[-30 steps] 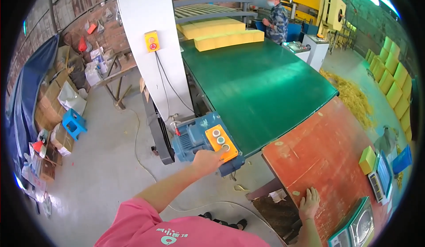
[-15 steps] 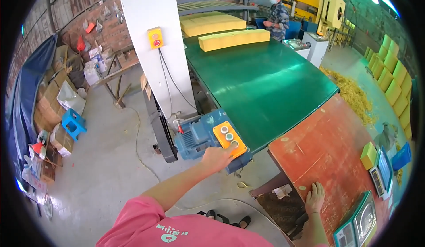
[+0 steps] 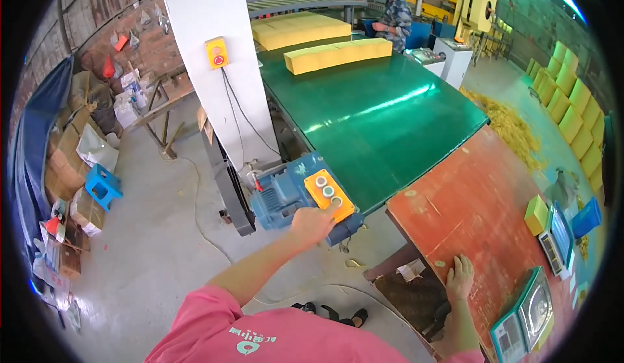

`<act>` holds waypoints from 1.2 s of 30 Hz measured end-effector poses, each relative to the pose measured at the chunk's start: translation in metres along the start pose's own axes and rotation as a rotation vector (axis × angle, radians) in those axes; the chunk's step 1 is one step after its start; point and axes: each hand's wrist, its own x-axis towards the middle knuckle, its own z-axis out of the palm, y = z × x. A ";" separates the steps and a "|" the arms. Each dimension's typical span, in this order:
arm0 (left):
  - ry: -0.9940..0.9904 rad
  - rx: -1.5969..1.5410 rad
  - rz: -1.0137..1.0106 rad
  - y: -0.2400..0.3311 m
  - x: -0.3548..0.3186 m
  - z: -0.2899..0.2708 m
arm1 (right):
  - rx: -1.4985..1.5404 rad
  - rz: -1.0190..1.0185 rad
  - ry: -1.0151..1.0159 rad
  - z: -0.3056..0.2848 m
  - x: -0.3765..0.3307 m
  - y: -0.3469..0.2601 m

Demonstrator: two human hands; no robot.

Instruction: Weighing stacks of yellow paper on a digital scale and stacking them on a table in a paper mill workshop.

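With its index finger stretched out, my left hand (image 3: 312, 225) touches the lowest round button on a yellow control box (image 3: 329, 196) that has several buttons. The other fingers are curled and hold nothing. That box sits at a blue motor (image 3: 279, 195) beside a green conveyor belt (image 3: 383, 122). Across the belt's far part lies a long yellow foam-like block (image 3: 338, 56), in front of a wider yellow stack (image 3: 299, 30). My right hand (image 3: 459, 277) rests, fingers spread, on the left edge of a worn red tabletop (image 3: 481, 213).
A green-edged scale (image 3: 520, 324) stands near my right forearm. Farther right are another scale (image 3: 554, 239), a small yellow block (image 3: 536, 215) and a blue bin (image 3: 586, 217). A white pillar (image 3: 214, 96) rises left of the belt. A masked co-worker (image 3: 394, 17) stands beyond it.
The long yellow block has come slightly nearer along the belt, with a wider gap to the stack behind. The whole view has shifted a little; my hands keep their places.
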 end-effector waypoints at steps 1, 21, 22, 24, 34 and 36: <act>0.005 -0.001 0.003 0.000 0.000 0.001 | -0.003 0.003 -0.001 0.000 -0.001 0.001; 0.026 0.021 0.005 0.004 0.001 -0.001 | 0.018 0.002 0.019 0.000 -0.002 0.003; 0.029 0.025 0.010 0.004 0.001 -0.002 | 0.015 0.003 0.015 0.000 -0.002 0.004; 0.034 0.020 0.016 0.001 0.001 0.002 | 0.019 -0.008 0.032 0.001 -0.002 0.004; -0.048 0.019 -0.024 0.011 0.006 -0.010 | -0.018 0.007 0.043 0.001 -0.004 0.008; -0.030 0.013 -0.012 0.007 0.004 -0.008 | -0.006 -0.008 0.053 0.001 -0.005 0.007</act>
